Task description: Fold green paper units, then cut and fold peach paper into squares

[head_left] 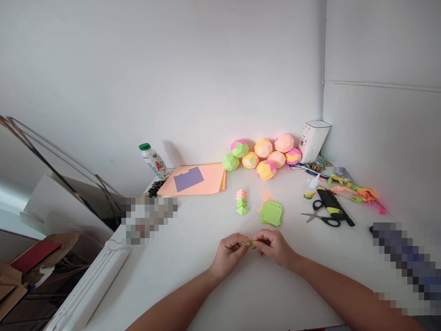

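Observation:
My left hand [230,253] and my right hand [275,248] meet near the middle of the white table, both closed in a pinch. Between their fingertips is a small piece of green paper [251,245], mostly covered by the fingers. Just beyond the right hand lies a stack of green paper squares [271,213], with peach paper pieces [266,196] partly under it. To the left of that stack stands a short row of folded paper pieces [242,203], green in front and peach behind.
Several faceted paper balls [266,169] sit against the wall. Scissors [322,216], a black and yellow cutter [333,204] and a glue bottle [312,187] lie to the right. Peach sheets [210,179] with a purple piece [189,179] and a white bottle [154,161] are at back left.

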